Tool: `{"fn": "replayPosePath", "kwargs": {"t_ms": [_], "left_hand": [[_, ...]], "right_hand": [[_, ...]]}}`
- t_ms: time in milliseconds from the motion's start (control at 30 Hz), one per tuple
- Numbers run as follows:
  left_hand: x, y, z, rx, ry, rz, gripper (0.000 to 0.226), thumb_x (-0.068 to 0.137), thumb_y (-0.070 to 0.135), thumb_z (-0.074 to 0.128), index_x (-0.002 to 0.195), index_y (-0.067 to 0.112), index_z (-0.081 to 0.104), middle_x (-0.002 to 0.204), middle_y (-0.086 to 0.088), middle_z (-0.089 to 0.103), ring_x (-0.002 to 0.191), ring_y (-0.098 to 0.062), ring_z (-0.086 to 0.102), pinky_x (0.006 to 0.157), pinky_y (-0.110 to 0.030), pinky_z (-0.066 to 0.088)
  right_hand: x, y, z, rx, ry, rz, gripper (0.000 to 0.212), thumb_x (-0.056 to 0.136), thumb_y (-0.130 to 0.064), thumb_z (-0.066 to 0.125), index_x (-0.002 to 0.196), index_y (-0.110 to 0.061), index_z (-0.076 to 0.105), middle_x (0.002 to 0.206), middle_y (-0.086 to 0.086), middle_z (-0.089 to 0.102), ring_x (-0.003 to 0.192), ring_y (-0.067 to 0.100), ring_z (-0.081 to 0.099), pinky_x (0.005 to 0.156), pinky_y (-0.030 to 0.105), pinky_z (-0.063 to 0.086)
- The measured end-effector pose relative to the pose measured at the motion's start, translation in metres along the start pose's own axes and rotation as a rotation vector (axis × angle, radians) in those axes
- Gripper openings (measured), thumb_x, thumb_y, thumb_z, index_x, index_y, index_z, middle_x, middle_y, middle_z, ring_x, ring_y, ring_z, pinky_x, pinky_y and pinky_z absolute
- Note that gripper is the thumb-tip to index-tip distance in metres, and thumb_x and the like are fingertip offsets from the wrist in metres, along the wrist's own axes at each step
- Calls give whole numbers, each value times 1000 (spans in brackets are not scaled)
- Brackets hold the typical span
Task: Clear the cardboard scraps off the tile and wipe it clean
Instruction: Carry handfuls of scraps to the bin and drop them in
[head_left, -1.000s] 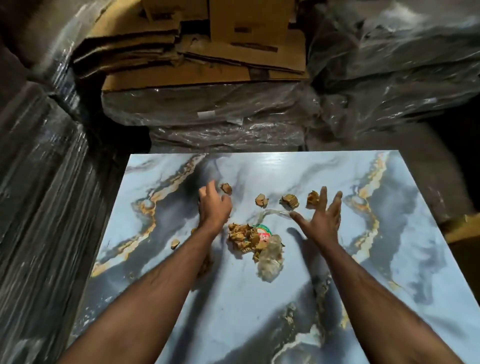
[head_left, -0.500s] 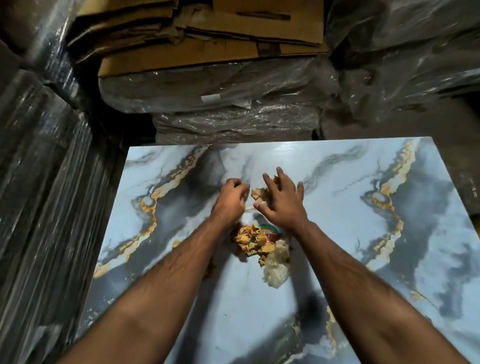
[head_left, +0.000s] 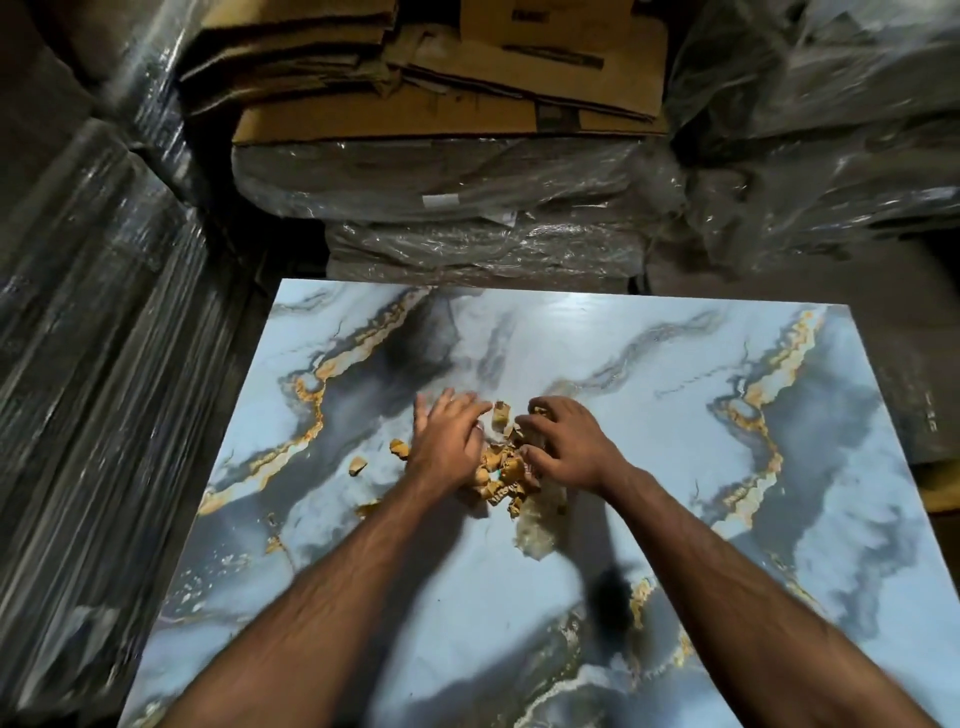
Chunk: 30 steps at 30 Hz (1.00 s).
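Observation:
A glossy blue-grey marble tile with gold veins lies flat in front of me. A heap of small brown cardboard scraps sits at its middle, on a crumpled clear plastic wrap. My left hand lies against the heap's left side, fingers straight and blurred. My right hand presses on the heap's right side, fingers curled over scraps. Two loose scraps lie just left of my left hand. Both hands hide part of the heap.
Flattened cardboard boxes lie on plastic-wrapped stacks right behind the tile's far edge. More wrapped stacks stand close along the left, and crumpled plastic sheeting is at the back right.
Both hands came together from spread apart and drew the far scraps back into the central heap. My view shifted, so the tile sits lower in frame.

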<state>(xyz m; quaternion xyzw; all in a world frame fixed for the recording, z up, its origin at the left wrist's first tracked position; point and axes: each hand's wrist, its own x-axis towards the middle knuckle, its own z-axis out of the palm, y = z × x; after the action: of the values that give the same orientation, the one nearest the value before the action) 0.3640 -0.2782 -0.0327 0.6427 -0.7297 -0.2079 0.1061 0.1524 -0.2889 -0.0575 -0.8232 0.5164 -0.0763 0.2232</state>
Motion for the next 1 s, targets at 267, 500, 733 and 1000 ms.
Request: {"fn": "replayPosePath", "kwargs": {"t_ms": [267,500,733,1000], "left_hand": [[-15,5,11,40,-106,-195,53,102,51,25,152,32,28,163,-12,5,150,-29,-8,119,-51,-12],[-11,23,39,-77,-98,-210,52,105,44,19,154,30,19,164,-12,-3,151,-24,-8,120,-47,-10],[-8,24,48,-148,-165,-40,46,106,38,22,149,31,36,164,0,2,150,-17,-9,121,-39,-10],[-27,32,55,-387,-88,-4,56,97,37,24,142,15,50,154,4,37,148,-13,17,122,-30,7]], "right_hand": [[-54,-16,-3,69,-56,49,112,70,-93,38,157,-25,19,163,18,11,148,33,20,118,48,26],[-74,-36,37,62,64,131,142,46,-96,54,157,-25,1,162,22,-3,150,37,6,118,56,16],[-65,-61,63,94,230,244,113,59,-64,61,153,-22,15,151,21,33,140,37,30,115,58,23],[-49,-60,65,162,229,246,100,59,-28,71,149,-6,32,157,17,25,144,33,27,118,43,27]]}}
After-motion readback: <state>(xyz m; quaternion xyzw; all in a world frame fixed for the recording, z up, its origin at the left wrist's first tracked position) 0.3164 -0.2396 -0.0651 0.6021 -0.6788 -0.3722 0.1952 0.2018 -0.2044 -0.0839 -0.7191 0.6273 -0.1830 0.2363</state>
